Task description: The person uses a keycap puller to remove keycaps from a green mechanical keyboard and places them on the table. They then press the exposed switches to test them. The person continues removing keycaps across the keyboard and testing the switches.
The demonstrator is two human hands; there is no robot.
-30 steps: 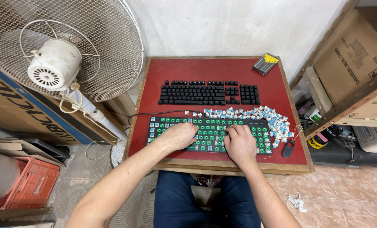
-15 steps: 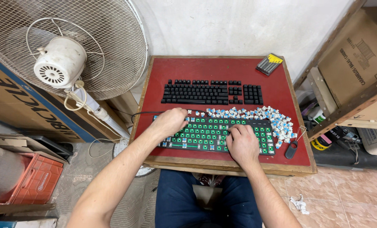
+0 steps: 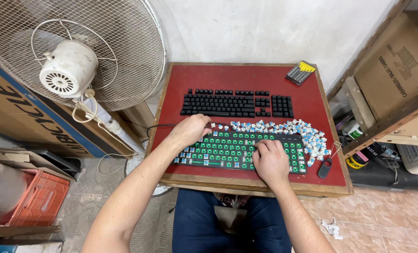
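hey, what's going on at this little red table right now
A seated person has both hands on a stripped keyboard with a green plate: the left hand at its upper left corner, the right hand on the middle. Loose switches lie piled along its top and right edges. A black keyboard with keycaps sits behind, untouched.

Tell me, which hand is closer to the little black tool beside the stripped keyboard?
Right. The right hand rests on the keyboard just left of the black tool; the left hand is far across, at the keyboard's upper-left.
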